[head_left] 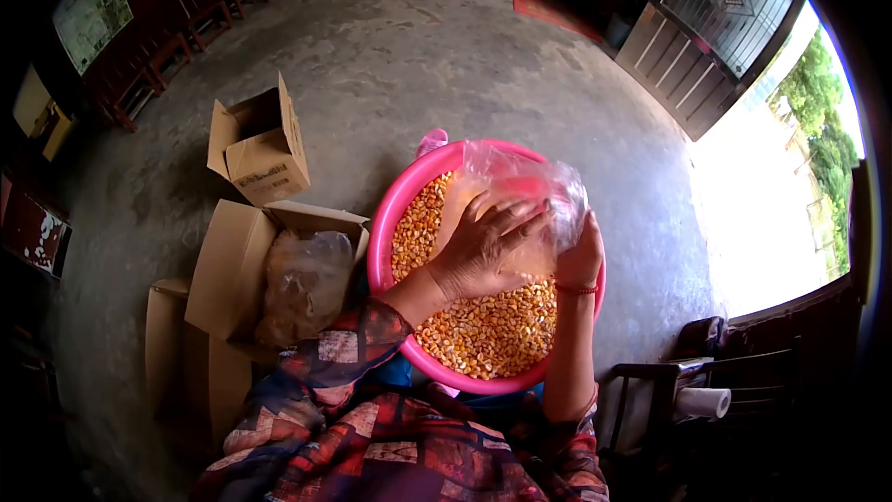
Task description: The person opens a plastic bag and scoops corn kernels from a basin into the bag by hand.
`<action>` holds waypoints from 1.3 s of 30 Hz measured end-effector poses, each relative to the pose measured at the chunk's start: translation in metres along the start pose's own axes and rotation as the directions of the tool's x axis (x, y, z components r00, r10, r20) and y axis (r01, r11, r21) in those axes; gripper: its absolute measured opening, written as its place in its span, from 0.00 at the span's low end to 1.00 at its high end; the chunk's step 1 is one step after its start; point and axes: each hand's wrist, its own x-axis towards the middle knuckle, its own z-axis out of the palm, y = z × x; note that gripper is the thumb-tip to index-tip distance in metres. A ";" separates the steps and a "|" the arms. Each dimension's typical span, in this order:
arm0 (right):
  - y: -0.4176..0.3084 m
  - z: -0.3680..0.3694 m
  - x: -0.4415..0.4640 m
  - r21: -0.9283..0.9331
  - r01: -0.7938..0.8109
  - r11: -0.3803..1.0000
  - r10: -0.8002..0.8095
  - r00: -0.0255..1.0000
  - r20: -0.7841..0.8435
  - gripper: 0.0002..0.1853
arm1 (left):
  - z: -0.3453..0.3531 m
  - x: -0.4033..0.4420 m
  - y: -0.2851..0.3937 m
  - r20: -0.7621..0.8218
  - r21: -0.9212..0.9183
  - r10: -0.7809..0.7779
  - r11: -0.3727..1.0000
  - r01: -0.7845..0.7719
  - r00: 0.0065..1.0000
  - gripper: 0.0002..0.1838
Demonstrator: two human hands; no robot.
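The clear plastic bag (564, 188) is positioned over the pink basin (380, 251), above the corn kernels (488, 335). The left hand (483, 246) is open, fingers extended and slightly spread, and lies against the near face of the bag. The right hand (580, 256), below the bag's right edge, touches it; its fingers are largely hidden, so its grip cannot be told. The bag extends beyond the fingertips of the left hand and up to the right hand. Left of the basin, cardboard boxes (223, 256) stand on the concrete floor (372, 56). An open door (711, 37) is at upper right.
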 end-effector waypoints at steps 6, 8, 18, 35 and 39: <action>-0.001 -0.011 0.010 -0.013 0.001 1.000 0.001 0.991 0.136 0.18 | 0.003 -0.002 -0.012 -0.111 -0.389 -0.389 0.864 0.320 0.915 0.08; 0.000 -0.016 0.009 -0.182 0.027 0.983 0.029 0.955 0.295 0.11 | 0.004 -0.005 -0.019 0.009 -0.691 -0.553 0.599 0.405 0.833 0.12; 0.029 -0.003 -0.002 -0.582 0.076 0.810 0.106 0.956 0.272 0.09 | 0.004 -0.006 -0.023 0.236 -0.699 -0.548 0.478 0.532 0.803 0.16; 0.030 -0.028 0.009 -0.713 0.244 0.657 -0.181 0.970 0.165 0.07 | -0.007 0.004 0.006 -0.097 -0.076 0.116 0.989 -0.124 0.989 0.36; 0.034 -0.018 0.008 -0.816 0.271 0.511 -0.071 0.959 0.274 0.06 | 0.003 0.000 -0.014 -0.065 -0.209 -0.175 0.965 0.158 0.982 0.21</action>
